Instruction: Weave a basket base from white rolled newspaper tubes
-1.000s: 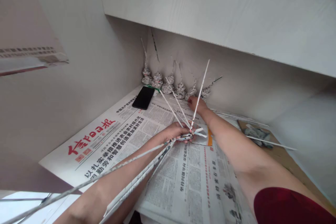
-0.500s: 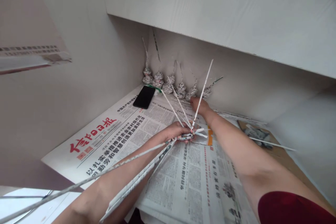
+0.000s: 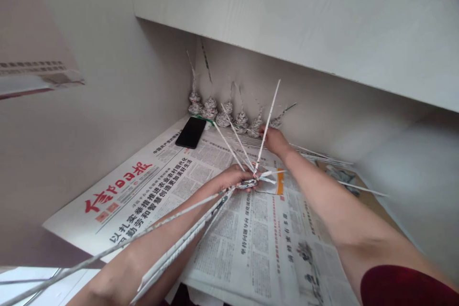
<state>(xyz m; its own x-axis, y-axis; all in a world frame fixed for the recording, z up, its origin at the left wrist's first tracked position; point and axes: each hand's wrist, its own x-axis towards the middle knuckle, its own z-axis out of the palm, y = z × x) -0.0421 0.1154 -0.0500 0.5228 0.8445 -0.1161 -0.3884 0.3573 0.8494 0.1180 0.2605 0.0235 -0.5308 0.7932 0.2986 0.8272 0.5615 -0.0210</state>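
My left hand (image 3: pixel 234 178) is closed around the base of a small weaving of rolled newspaper sticks (image 3: pixel 247 183) above the newspaper. Several sticks fan up from it, one tall white stick (image 3: pixel 268 124) among them, and long ones run back toward me over my left forearm. At the back, my right hand (image 3: pixel 275 141) is pinched at the pile of loose paper sticks (image 3: pixel 322 157). One stick seems lifted between its fingers, though the fingertips are partly hidden. Just behind that hand stand several gourd-shaped woven paper pieces (image 3: pixel 241 122) with thin stems.
A black phone (image 3: pixel 191 132) lies on the newspaper (image 3: pixel 150 201) at left. Under the weaving is a card with an orange edge (image 3: pixel 280 181). A brown board (image 3: pixel 373 208) with a grey crumpled item lies at right. A white panel (image 3: pixel 287 19) overhangs the back.
The view has shifted slightly, so everything sits a little further left. My right hand stays at the loose sticks, where one stick now stands apart from the pile. My left hand keeps its hold.
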